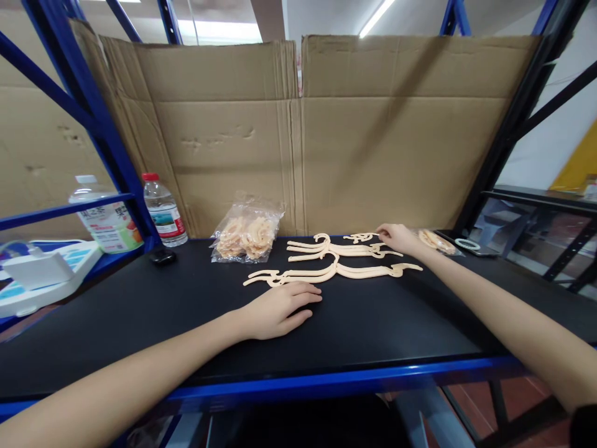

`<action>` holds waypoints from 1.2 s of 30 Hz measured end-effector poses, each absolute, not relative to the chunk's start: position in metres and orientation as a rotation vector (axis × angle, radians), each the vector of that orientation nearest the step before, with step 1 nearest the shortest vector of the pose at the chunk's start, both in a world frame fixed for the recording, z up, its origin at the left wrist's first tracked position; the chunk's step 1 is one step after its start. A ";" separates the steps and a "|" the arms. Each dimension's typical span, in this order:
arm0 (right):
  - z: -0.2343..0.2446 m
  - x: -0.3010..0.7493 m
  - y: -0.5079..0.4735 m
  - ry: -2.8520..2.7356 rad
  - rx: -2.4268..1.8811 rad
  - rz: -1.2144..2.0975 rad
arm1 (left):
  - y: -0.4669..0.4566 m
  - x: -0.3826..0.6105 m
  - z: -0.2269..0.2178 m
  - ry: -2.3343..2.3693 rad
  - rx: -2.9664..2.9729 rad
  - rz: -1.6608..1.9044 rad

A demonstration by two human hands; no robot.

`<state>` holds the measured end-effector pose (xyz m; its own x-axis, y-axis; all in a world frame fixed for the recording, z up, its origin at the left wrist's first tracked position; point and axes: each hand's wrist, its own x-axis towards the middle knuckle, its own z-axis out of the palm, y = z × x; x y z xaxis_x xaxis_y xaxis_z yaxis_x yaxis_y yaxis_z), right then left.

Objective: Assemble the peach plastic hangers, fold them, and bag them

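Nothing was gripped by the left hand [275, 309]: it lay flat, palm down, fingers spread loosely on the black shelf top [140, 311], its fingertips just short of the near cream hanger piece [333, 272]. The right hand [396, 238], arm stretched forward, rested its curled fingertips on a small cream part [361, 237] beside the far hanger piece [340, 249]; whether it pinched the part could not be told.

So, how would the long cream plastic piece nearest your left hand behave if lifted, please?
The long cream plastic piece looks thin and flat, so it is probably light and slightly bendy. Lying flush on the smooth black shelf, it would likely slide rather than roll when pushed.
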<state>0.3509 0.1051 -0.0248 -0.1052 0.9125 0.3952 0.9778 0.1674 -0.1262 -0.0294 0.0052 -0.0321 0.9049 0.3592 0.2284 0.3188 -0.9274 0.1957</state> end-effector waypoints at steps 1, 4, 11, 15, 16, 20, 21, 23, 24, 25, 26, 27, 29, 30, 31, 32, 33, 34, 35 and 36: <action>-0.024 0.349 0.112 -2.107 -1.795 -0.231 | 0.005 -0.030 -0.032 0.516 2.910 0.404; -0.021 0.343 0.135 -2.217 -1.807 -0.224 | 0.005 -0.030 -0.033 0.500 2.891 0.442; -0.017 0.333 0.172 -2.360 -1.857 -0.211 | 0.004 -0.030 -0.032 0.508 2.890 0.422; -0.019 0.324 0.177 -2.387 -1.898 -0.255 | 0.004 -0.029 -0.032 0.521 2.897 0.404; -0.020 0.321 0.177 -2.393 -1.902 -0.274 | 0.004 -0.029 -0.032 0.520 2.899 0.403; -0.026 0.310 0.176 -2.416 -1.920 -0.343 | 0.003 -0.029 -0.031 0.521 2.901 0.414; -0.027 0.308 0.176 -2.420 -1.920 -0.361 | 0.003 -0.029 -0.031 0.522 2.900 0.416; -0.028 0.305 0.174 -2.422 -1.904 -0.403 | 0.003 -0.029 -0.031 0.526 2.904 0.411; -0.028 0.305 0.172 -2.420 -1.887 -0.424 | 0.003 -0.029 -0.032 0.527 2.909 0.406; -0.027 0.305 0.170 -2.417 -1.868 -0.443 | 0.003 -0.029 -0.032 0.526 2.914 0.401; -0.025 0.306 0.167 -2.409 -1.846 -0.461 | 0.003 -0.029 -0.032 0.525 2.917 0.396; -0.023 0.306 0.164 -2.395 -1.822 -0.477 | 0.004 -0.029 -0.033 0.521 2.919 0.393; -0.016 0.308 0.157 -2.353 -1.763 -0.506 | 0.004 -0.029 -0.033 0.510 2.916 0.404; -0.013 0.309 0.153 -2.322 -1.728 -0.518 | 0.003 -0.029 -0.032 0.509 2.910 0.425; -0.010 0.309 0.149 -2.286 -1.694 -0.528 | 0.002 -0.029 -0.032 0.513 2.899 0.453; -0.006 0.308 0.143 -2.251 -1.665 -0.545 | 0.000 -0.029 -0.031 0.518 2.881 0.492; -0.004 0.305 0.137 -2.208 -1.628 -0.548 | -0.002 -0.028 -0.030 0.525 2.854 0.536; -0.001 0.301 0.130 -2.151 -1.575 -0.523 | -0.004 -0.028 -0.029 0.536 2.814 0.579; 0.000 0.296 0.121 -2.088 -1.508 -0.474 | -0.007 -0.026 -0.029 0.546 2.753 0.625; 0.002 0.288 0.111 -2.001 -1.407 -0.374 | -0.009 -0.025 -0.030 0.556 2.667 0.674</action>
